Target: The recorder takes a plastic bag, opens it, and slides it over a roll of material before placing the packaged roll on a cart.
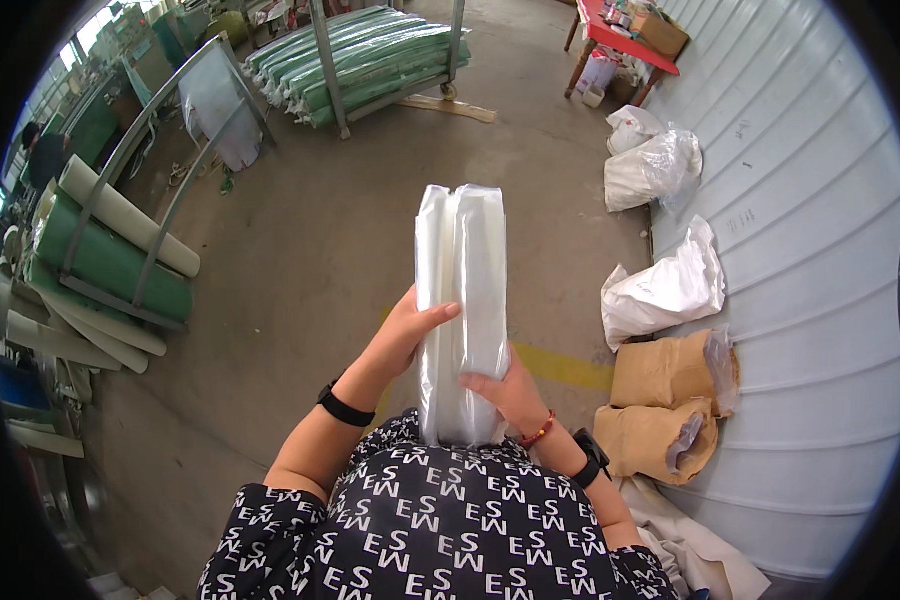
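Against the front of my body I carry a bundle of clear plastic film [480, 260], folded long and narrow and stretching away from me. A lengthwise groove divides it into two rolled halves. My left hand [417, 325] grips its left side, thumb laid over the top near the groove. Lower down on the right side, my right hand [510, 392] clasps it with the thumb across the top. The other fingers of both hands are hidden beneath the bundle. Its near end touches my patterned shirt [450, 510].
Green wrapped bundles [370, 60] lie on a wheeled metal rack ahead. Large green and white rolls [110, 250] lean on a frame at left. White sacks [665, 285] and brown paper bags [670, 375] line the right wall. A red table [620, 40] stands far right.
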Demonstrator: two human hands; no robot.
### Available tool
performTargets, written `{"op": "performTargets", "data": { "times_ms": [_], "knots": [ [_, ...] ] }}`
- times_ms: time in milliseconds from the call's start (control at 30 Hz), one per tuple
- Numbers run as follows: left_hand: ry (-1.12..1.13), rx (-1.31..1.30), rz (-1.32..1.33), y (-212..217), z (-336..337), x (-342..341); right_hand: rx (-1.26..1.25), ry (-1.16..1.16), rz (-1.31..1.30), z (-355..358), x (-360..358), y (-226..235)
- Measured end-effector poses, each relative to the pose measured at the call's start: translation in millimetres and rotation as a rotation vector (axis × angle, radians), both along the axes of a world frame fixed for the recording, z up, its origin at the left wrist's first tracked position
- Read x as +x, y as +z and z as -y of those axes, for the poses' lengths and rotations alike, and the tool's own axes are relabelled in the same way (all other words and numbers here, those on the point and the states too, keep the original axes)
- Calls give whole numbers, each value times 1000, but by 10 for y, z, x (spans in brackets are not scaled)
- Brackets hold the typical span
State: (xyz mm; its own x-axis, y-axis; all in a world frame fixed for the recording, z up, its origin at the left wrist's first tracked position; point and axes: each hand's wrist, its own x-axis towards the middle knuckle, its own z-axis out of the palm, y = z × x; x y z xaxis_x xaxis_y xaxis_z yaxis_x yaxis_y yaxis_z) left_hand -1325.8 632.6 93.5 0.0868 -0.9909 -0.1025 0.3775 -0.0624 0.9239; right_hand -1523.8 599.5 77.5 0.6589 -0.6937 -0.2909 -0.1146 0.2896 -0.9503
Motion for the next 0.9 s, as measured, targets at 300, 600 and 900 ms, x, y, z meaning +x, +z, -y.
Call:
{"op": "performTargets", "data": {
  "times_ms": [300,600,900],
  "knots": [
    [104,156,-364,-82,30,85,438,191,421,192,-347,-313],
    [29,88,-272,169,51,197,407,26,421,287,-125,-430],
    [76,102,-219,338,-2,245,257,-141,223,226,-18,-427]
  ]
}}
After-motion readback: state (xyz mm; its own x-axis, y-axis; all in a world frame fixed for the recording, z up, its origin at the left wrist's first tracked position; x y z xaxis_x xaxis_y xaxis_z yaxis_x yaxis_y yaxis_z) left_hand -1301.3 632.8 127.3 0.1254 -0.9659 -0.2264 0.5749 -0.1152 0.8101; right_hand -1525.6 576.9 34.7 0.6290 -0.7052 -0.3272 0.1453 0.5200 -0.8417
